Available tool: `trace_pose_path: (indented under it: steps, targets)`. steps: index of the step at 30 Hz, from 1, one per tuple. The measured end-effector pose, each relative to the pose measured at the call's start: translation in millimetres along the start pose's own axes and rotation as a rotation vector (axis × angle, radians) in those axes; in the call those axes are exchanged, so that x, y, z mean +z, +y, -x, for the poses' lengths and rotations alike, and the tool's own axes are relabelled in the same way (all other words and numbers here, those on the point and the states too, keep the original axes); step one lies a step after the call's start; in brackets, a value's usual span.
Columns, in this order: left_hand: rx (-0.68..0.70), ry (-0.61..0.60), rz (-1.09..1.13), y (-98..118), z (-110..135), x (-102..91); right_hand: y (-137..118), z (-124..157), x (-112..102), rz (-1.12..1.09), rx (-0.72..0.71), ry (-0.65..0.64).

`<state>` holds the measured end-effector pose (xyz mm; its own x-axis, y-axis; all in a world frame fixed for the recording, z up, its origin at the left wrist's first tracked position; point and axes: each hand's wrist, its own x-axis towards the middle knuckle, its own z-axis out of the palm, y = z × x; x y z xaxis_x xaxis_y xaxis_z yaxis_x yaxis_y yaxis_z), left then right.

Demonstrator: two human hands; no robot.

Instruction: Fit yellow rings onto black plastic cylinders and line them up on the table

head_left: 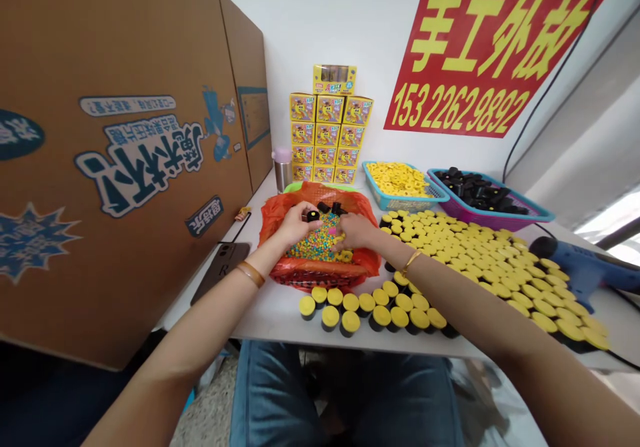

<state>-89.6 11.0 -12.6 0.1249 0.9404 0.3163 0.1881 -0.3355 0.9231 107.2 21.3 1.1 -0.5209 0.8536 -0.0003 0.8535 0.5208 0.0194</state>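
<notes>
I see the left hand (296,224) pinching a black cup (313,216) over the red-lined basket (320,272) at frame centre, probably so stray beads (311,247) fall back inside; the right hand (354,231) curls beside them, its grip I cannot tell.

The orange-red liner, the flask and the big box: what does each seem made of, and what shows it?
Orange-red liner: probably thin, glossy plastic film; it crinkles and shines.
Flask: likely satin metal body, from its silvery sheen; the evenly coloured lilac lid looks plastic.
Big box: seemingly matte cardboard, being flat-sided, brown and printed.
</notes>
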Motion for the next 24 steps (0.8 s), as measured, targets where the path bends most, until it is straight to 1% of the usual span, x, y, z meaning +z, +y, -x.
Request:
trace_pose_path:
  steps: [3, 5, 8, 10, 13, 15, 17, 19, 21, 22, 24]
  targets:
    - [0.012, -0.034, -0.046, 1, -1, 1.0, -10, 5, -5, -0.019, 0.036, -0.091]
    - [0.026, -0.041, -0.072, 2, 0, 2.6, -14, 5, -7, -0.056, 0.072, -0.108]
    - [0.053, -0.061, -0.089, 3, 2, 4.3, -15, 3, -6, -0.073, 0.071, -0.101]
    - [0.062, -0.071, -0.097, 4, 3, 4.1, -10, 1, -4, -0.153, 0.058, -0.077]
    - [0.061, -0.039, -0.101, 4, 4, 3.0, 2, 0, -2, -0.331, 0.032, -0.032]
    - [0.058, -0.028, -0.102, 5, 3, 2.6, 8, -1, -1, -0.434, 0.007, -0.045]
    - [0.055, -0.033, -0.104, 5, 3, 2.5, 10, -1, 0, -0.467, -0.028, -0.095]
    - [0.047, -0.036, -0.104, 6, 3, 2.4, 7, -3, 2, -0.408, -0.057, -0.151]
    - [0.04, -0.031, -0.106, 6, 3, 1.6, 5, -4, 3, -0.36, -0.079, -0.171]
    - [0.041, -0.028, -0.108, 6, 4, 1.0, 6, -4, 2, -0.39, -0.092, -0.165]
    - [0.055, -0.019, -0.106, 5, 4, -0.3, 11, -3, -3, -0.575, -0.123, -0.138]
